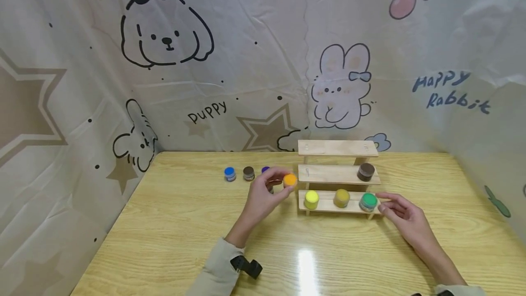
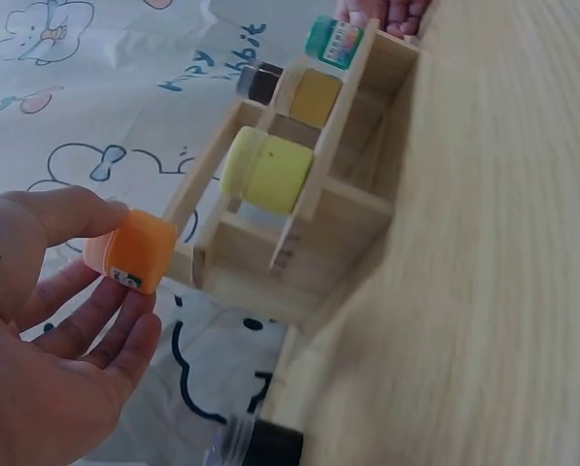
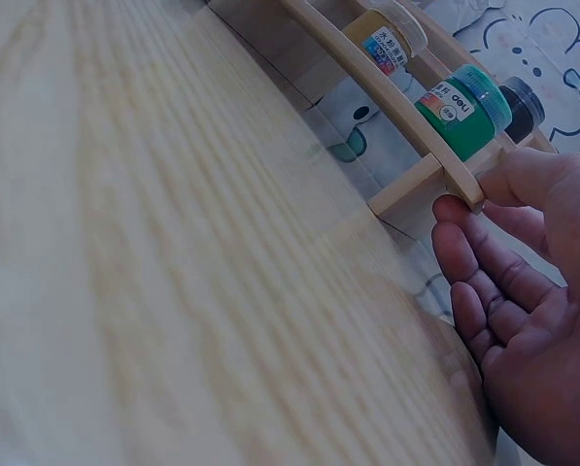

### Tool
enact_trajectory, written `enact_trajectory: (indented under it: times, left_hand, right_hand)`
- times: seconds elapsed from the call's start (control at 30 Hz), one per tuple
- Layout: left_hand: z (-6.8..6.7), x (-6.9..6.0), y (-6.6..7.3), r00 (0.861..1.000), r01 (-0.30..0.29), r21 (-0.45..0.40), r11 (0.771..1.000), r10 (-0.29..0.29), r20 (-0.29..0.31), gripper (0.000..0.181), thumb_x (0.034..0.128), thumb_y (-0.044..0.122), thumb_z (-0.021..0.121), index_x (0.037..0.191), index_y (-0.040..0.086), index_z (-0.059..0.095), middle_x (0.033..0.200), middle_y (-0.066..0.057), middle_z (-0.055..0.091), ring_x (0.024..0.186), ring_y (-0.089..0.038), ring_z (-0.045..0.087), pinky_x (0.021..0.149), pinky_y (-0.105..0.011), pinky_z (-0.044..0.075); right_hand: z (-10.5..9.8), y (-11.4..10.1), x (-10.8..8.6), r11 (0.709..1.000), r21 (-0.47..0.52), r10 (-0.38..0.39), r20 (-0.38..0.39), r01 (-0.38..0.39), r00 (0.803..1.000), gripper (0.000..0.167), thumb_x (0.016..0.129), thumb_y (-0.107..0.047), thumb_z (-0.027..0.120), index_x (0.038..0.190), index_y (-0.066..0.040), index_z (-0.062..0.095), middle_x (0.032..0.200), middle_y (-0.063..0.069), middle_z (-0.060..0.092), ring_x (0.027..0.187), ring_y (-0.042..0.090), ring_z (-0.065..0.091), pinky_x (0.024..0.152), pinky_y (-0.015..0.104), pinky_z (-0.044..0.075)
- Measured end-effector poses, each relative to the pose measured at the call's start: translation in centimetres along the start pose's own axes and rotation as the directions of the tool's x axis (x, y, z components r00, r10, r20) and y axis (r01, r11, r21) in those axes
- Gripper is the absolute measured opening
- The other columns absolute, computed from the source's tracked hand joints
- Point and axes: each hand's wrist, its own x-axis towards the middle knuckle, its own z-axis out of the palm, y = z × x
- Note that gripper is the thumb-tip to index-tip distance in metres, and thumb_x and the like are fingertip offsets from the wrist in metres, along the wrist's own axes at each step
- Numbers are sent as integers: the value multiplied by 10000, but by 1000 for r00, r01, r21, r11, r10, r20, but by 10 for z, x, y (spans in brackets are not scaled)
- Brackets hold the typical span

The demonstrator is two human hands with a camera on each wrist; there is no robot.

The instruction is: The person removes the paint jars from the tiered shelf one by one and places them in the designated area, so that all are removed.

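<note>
My left hand (image 1: 263, 198) pinches an orange paint jar (image 1: 290, 180) between thumb and fingers, just left of the three-step wooden rack (image 1: 338, 148); the left wrist view shows this orange jar (image 2: 134, 250) held off the steps. With thumb and fingertips, my right hand (image 1: 412, 223) grips the right end of the rack's bottom step, seen closely in the right wrist view beside the green jar (image 3: 464, 112). On that step stand a yellow jar (image 1: 311, 199), a mustard jar (image 1: 341, 198) and a green jar (image 1: 368, 202). A dark brown jar (image 1: 365, 171) stands at the middle step's right end.
Left of the rack, a blue jar (image 1: 230, 174) and another dark jar (image 1: 248, 173) stand on the wooden table (image 1: 172, 223). A purple-topped jar (image 1: 265, 169) is partly hidden behind my left hand. A printed curtain (image 1: 263, 58) hangs behind the table.
</note>
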Motion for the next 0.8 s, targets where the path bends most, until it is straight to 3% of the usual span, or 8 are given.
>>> enact_trajectory:
  times: [0.2, 0.33, 0.5, 0.8]
  left_hand:
    - [-16, -9, -7, 1000, 1, 8, 1000, -1, -19, 336, 880, 55, 811, 1198, 54, 703, 1185, -102, 681, 1102, -285, 654, 986, -576, 525]
    - [-28, -17, -11, 1000, 4, 13, 1000, -3, -28, 344, 879, 18, 797, 1206, 22, 688, 1206, -105, 677, 1114, -286, 650, 998, -516, 536]
    - [-45, -27, -20, 997, 60, 37, 997, -58, -58, 357, 857, -35, 795, 1195, 4, 686, 1210, -103, 674, 1132, -279, 646, 1011, -428, 542]
    - [-66, -18, -34, 988, 138, 45, 989, -134, -82, 352, 861, -63, 778, 1195, -42, 670, 1214, -177, 662, 1154, -339, 639, 1024, -421, 534]
  right_hand:
    - [0, 0, -1, 1000, 0, -5, -1, 5, 1000, 390, 1049, -183, 617, 1380, 19, 579, 1037, -13, 739, 934, 21, 664, 797, 116, 523]
    - [1, 1, -1, 1000, -6, -9, -8, 9, 1000, 379, 1047, -183, 620, 1372, 10, 589, 1028, -5, 743, 928, 22, 666, 792, 116, 521]
    - [2, 2, -3, 1000, -6, -11, 18, 12, 1000, 367, 1048, -172, 619, 1366, 9, 594, 1026, 18, 748, 928, 36, 677, 795, 127, 530]
    - [-2, 2, 0, 999, -9, -32, 14, 32, 999, 361, 1055, -166, 604, 1373, 4, 590, 1024, -1, 743, 937, 33, 678, 826, 110, 518]
